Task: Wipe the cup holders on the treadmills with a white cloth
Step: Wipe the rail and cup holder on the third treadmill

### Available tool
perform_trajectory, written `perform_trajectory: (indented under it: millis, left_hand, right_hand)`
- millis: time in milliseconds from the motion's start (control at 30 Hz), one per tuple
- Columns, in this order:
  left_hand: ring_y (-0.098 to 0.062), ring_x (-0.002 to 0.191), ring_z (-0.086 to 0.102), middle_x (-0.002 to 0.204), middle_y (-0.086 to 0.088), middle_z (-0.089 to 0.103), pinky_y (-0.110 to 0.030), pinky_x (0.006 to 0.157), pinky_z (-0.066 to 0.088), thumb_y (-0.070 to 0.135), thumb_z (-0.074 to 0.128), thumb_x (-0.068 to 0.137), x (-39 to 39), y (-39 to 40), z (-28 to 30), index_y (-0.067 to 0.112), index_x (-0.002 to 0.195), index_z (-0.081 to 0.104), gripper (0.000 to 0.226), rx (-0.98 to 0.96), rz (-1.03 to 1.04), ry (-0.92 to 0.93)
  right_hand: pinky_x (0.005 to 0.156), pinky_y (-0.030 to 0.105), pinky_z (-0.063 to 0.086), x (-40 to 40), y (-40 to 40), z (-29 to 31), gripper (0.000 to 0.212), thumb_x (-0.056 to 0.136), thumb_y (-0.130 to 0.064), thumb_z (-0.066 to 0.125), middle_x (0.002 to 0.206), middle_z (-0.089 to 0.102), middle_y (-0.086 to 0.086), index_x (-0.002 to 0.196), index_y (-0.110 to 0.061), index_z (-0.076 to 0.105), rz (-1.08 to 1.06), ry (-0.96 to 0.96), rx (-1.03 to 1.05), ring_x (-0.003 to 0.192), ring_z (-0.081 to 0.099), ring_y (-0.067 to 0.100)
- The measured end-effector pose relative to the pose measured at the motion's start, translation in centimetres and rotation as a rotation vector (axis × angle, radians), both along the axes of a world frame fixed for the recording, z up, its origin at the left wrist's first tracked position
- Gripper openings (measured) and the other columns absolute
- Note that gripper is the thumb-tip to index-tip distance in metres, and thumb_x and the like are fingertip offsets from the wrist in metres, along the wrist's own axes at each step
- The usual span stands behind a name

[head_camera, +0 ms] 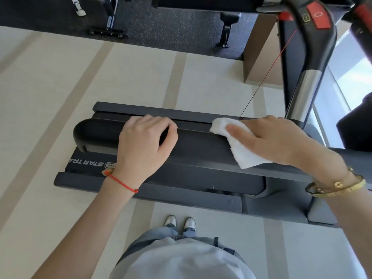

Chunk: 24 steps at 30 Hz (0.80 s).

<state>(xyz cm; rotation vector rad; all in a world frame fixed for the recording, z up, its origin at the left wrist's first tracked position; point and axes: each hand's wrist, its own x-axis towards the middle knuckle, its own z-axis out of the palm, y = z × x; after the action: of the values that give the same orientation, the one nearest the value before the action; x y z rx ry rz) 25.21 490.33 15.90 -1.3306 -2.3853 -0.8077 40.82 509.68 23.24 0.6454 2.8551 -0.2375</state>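
Head view: the person stands beside a treadmill (201, 150) whose deck runs across the middle of the frame, its dark side handrail (193, 143) passing under both hands. The right hand (277, 141), right of centre, holds a folded white cloth (239, 146) with the thumb laid over it and the fingers behind, pressing the cloth against the top of the handrail; the lower end of the cloth hangs down the rail's near face. The left hand (143, 141), left of centre, has its fingers curled over the same rail, gripping it, well apart from the cloth.

No cup holder can be picked out here. The console area, with a red stop button (319, 16) and a chrome upright (304, 91), sits in the upper right corner, and that is where holders would most likely be, though the frame does not show them. So, judging from this moment, the cloth is working on the rail rather than on the task's own target; whether any holder is already wiped cannot be told, and the holders on this and any other treadmill appear to remain.
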Motion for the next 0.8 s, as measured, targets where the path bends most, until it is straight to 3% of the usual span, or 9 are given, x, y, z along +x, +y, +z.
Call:
perform_trajectory:
  millis: [133, 300, 467, 633, 800]
  left_hand:
    - [-0.021, 0.069, 0.058, 0.073, 0.007, 0.066, -0.034, 0.078, 0.043, 0.026, 0.043, 0.099, -0.2, 0.0, 0.0, 0.019, 0.083, 0.069, 0.031, -0.034, -0.009, 0.005]
    - [-0.02, 0.068, 0.057, 0.072, 0.006, 0.065, -0.033, 0.078, 0.041, 0.029, 0.04, 0.1, -0.3, 0.0, 0.0, 0.018, 0.083, 0.068, 0.035, -0.067, -0.02, 0.0]
    - [-0.02, 0.067, 0.056, 0.072, 0.007, 0.066, -0.035, 0.078, 0.041, 0.029, 0.038, 0.099, -0.3, 0.0, 0.3, 0.017, 0.085, 0.069, 0.036, -0.096, -0.055, -0.05]
    - [-0.02, 0.067, 0.059, 0.078, 0.006, 0.069, -0.038, 0.069, 0.048, 0.023, 0.043, 0.098, 0.3, 0.6, 1.0, 0.016, 0.09, 0.072, 0.031, -0.048, -0.162, -0.147]
    - [-0.021, 0.063, 0.054, 0.069, 0.004, 0.062, -0.033, 0.059, 0.041, 0.032, 0.037, 0.098, 2.5, 3.1, 1.4, 0.016, 0.082, 0.067, 0.037, -0.094, -0.238, -0.188]
  right_hand:
    - [0.07, 0.033, 0.036, -3.4, -0.7, -0.6, 0.057, 0.095, -0.063, 0.015, 0.078, 0.056, -0.006, 0.1, -0.028, 0.06, 0.032, -0.059, -0.118, 0.08, 0.054, 0.021]
    - [0.064, 0.033, 0.035, -5.2, -2.8, -1.2, 0.055, 0.098, -0.06, 0.017, 0.07, 0.053, -0.003, 0.09, -0.024, 0.058, 0.045, 0.012, -0.063, 0.066, 0.048, 0.013]
    - [0.054, 0.032, 0.032, -1.8, -4.7, -4.0, 0.056, 0.099, -0.056, 0.026, 0.063, 0.052, -0.001, 0.071, -0.018, 0.057, 0.012, 0.496, 0.374, 0.059, 0.049, 0.024]
    - [0.069, 0.038, 0.041, 1.2, -5.4, -5.6, 0.046, 0.098, -0.053, 0.041, 0.09, 0.063, 0.002, 0.105, -0.016, 0.067, -0.009, 0.681, 0.477, 0.075, 0.052, 0.027]
    - [0.077, 0.039, 0.043, 3.3, -4.9, -6.3, 0.045, 0.096, -0.051, 0.05, 0.1, 0.066, 0.006, 0.112, -0.014, 0.068, -0.071, 0.743, 0.588, 0.082, 0.057, 0.029]
